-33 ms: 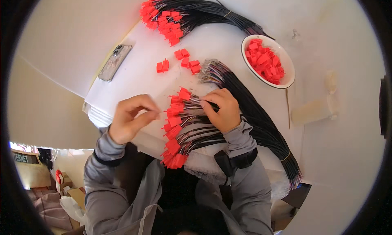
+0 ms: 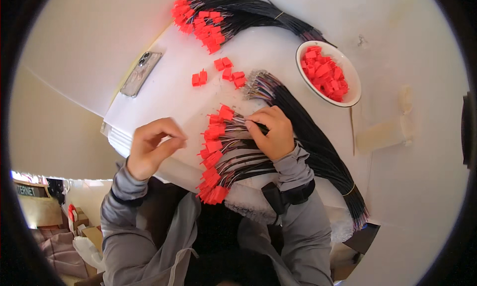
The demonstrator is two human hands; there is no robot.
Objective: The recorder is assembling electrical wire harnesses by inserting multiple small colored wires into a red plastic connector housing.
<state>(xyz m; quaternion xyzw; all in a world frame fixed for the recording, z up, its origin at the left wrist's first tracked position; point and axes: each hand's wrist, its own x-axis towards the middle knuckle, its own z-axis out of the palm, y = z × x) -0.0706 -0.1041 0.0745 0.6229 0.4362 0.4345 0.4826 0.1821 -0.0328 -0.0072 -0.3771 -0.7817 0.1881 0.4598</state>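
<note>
My right hand [image 2: 274, 133] pinches a cable [image 2: 239, 121] between thumb and forefinger, just behind the red connector housing [image 2: 226, 112] on its end. That cable tops a fanned row of black cables [image 2: 252, 159] with red connector housings [image 2: 212, 159] on their left ends, lying in front of me. To the left of the row, my left hand [image 2: 154, 146] is raised and apart from it. Its fingers curl in and the thumb and forefinger come together; the tips are slightly blurred, and whatever they might hold cannot be made out.
Loose red housings [image 2: 233, 76] lie beyond the row. A bundle of bare-ended cables [image 2: 308, 124] runs along the right. A white bowl [image 2: 354, 89] holds more housings. Another housed bundle [image 2: 248, 12] lies at the back, a phone [image 2: 141, 74] at the left edge, bubble wrap [image 2: 251, 206] in front.
My left hand has moved slightly left, away from the row of red housings. My right hand keeps its grip on the cable.
</note>
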